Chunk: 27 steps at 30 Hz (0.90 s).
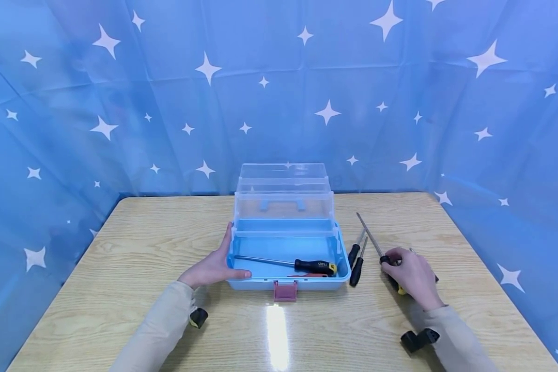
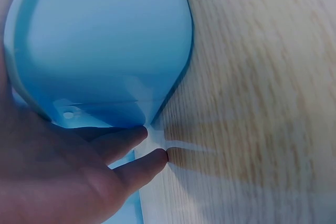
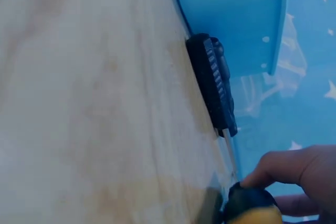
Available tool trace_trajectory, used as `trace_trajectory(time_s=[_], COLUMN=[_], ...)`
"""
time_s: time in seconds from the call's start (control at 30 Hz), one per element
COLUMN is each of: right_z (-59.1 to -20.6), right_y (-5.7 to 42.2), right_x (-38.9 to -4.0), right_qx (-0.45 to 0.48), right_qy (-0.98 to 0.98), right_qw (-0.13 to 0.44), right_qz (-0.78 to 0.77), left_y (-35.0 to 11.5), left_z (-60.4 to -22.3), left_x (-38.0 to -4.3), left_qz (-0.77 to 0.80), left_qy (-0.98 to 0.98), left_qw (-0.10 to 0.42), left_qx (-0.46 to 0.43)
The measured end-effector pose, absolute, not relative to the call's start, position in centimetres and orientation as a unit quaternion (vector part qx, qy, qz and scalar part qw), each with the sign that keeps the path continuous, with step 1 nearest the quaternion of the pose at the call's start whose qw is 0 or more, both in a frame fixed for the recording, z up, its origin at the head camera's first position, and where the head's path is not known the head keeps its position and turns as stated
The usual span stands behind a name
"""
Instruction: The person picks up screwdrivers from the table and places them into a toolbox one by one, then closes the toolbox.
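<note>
My left hand (image 1: 216,266) rests at the left front corner of a light blue toolbox (image 1: 285,284), its thumb over the front rim and its fingers along the side wall. In the left wrist view, straight fingers (image 2: 139,169) touch the box's end wall (image 2: 115,35). My right hand (image 1: 414,274) pinches a long screwdriver (image 1: 371,235) by its black and yellow handle, the shaft slanting away to the left over the table. Inside the toolbox lie another screwdriver (image 1: 313,266) and a red item (image 1: 309,275), mostly hidden by it.
Two smaller black-handled screwdrivers (image 1: 356,271) lie right of the toolbox. A dark object (image 1: 436,279) shows partly behind my right hand. The toolbox's clear lid (image 1: 283,204) stands raised at the back, and a pink latch (image 1: 285,292) hangs in front. Starry blue cloth (image 1: 279,103) surrounds the wooden table (image 1: 158,232).
</note>
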State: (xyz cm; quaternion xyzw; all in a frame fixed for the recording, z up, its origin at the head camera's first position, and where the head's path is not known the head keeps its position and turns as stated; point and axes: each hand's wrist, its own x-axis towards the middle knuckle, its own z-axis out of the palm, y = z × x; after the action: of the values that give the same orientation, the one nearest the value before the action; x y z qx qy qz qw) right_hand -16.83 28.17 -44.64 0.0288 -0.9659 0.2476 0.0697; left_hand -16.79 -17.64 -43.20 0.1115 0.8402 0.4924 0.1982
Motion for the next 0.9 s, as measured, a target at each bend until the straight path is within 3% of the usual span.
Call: trace_trajectory(time_s=[0.37, 0.9], right_z=[-44.25, -44.35], right_y=[28.36, 28.74], right_x=[-17.75, -17.87], right_qx=[-0.007, -0.061], right_qy=[-0.949, -0.935], right_qw=[0.148, 0.172], right_qz=[0.277, 0.304], left_y=[-17.67, -17.73], left_z=[-43.48, -43.54], left_x=[-16.85, -16.88], left_qz=[0.493, 0.501], left_qy=[0.839, 0.835], left_qw=[0.202, 0.200], left_qx=[0.108, 0.108])
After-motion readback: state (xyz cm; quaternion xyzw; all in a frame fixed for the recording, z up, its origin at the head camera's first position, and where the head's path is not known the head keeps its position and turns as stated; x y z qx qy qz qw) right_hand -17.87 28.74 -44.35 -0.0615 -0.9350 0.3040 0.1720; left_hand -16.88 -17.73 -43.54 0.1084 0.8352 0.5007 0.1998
